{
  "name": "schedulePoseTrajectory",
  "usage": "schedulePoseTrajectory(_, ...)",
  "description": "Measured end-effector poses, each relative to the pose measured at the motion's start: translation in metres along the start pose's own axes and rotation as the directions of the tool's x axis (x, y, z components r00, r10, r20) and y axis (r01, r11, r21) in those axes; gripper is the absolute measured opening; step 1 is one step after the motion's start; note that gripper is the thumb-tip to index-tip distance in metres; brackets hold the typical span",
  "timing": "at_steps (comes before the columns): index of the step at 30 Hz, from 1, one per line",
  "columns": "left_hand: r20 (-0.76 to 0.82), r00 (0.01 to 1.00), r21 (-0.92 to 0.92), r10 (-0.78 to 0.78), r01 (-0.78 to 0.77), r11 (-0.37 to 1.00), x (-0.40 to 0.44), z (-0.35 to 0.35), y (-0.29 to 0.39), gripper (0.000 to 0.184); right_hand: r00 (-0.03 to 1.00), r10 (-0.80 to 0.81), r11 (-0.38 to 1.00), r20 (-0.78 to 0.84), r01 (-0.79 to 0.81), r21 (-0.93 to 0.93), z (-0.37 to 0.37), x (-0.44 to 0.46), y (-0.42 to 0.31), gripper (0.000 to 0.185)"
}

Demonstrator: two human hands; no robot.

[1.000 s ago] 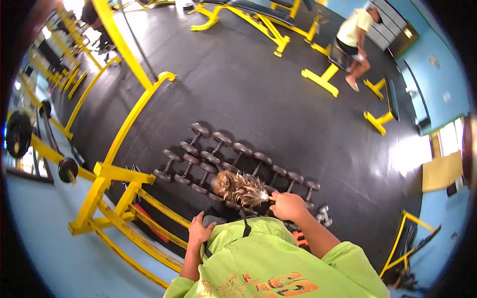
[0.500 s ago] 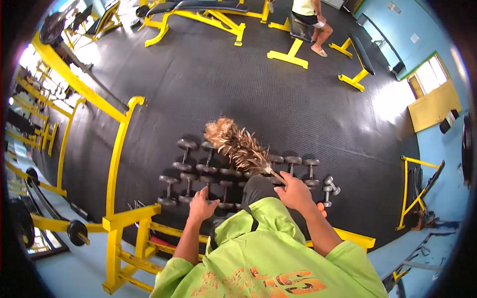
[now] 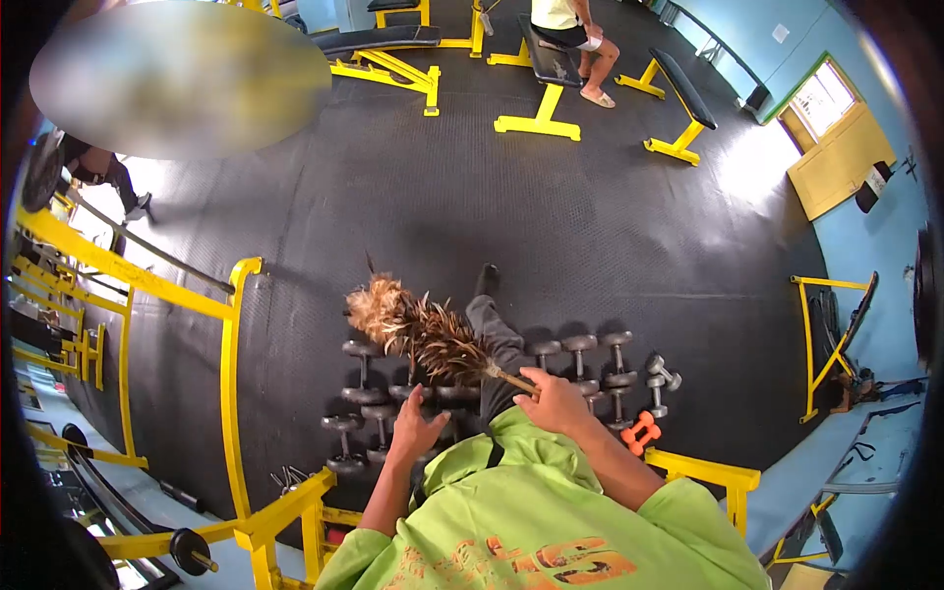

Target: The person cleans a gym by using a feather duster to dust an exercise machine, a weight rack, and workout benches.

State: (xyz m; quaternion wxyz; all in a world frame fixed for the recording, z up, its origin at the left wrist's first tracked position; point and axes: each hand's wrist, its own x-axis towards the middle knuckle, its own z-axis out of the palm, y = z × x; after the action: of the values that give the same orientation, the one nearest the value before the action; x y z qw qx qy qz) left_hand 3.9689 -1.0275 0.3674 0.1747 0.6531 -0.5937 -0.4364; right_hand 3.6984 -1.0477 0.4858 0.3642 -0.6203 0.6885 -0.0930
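Observation:
My right hand (image 3: pixel 553 400) is closed round the thin handle of a brown feather duster (image 3: pixel 418 329). The duster's feathers point forward and left, over part of the dumbbell rows. My left hand (image 3: pixel 417 433) has its fingers apart and holds nothing, above the dumbbells at the left. Two rows of dark dumbbells (image 3: pixel 580 359) lie on the black floor. My leg (image 3: pixel 497 339) stretches forward between them, beside the duster. Small silver dumbbells (image 3: pixel 659 383) and an orange pair (image 3: pixel 640 433) lie to the right of the rows.
Yellow rack frames (image 3: pixel 232 393) stand at the left, with a barbell. A yellow bar (image 3: pixel 703 470) is close by my right side. A seated person (image 3: pixel 580 39) is on a bench at the back, near another bench (image 3: pixel 683 93). Someone's legs (image 3: pixel 118 182) show at the far left.
The view has shifted. My leg now reaches forward past the dumbbells. The duster, still in my right hand, has moved off the rows' middle toward the left.

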Motion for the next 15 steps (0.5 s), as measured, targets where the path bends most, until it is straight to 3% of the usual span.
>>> schedulePoseTrajectory(4, -0.011, 1.0, 0.068, -0.011, 0.011, 0.998, 0.083, -0.01, 0.015, 0.085, 0.996, 0.025, 0.994, 0.091, -0.035, 0.105, 0.007, 0.098, 0.018, 0.054)
schedulePoseTrajectory(6, 0.05, 0.999, 0.117, 0.006, -0.012, 0.993, 0.148, -0.016, 0.033, 0.086, 0.996, -0.004, 0.99, 0.088, -0.008, 0.139, 0.0, 0.162, 0.027, 0.054)
schedulePoseTrajectory(8, 0.127, 0.989, 0.244, -0.073, 0.04, 0.969, 0.219, -0.01, 0.052, 0.086, 0.984, 0.022, 0.993, 0.174, -0.042, 0.111, -0.018, 0.227, 0.039, 0.054)
schedulePoseTrajectory(11, 0.259, 0.965, 0.229, 0.031, -0.092, 0.969, 0.315, 0.001, 0.085, 0.085, 0.96, 0.15, 0.965, 0.238, -0.195, 0.176, -0.06, 0.299, 0.062, 0.054)
schedulePoseTrajectory(15, 0.404, 0.911, 0.255, 0.087, -0.203, 0.945, 0.412, 0.019, 0.192, 0.086, 0.934, 0.289, 0.943, 0.21, -0.316, 0.104, -0.122, 0.324, 0.095, 0.06)
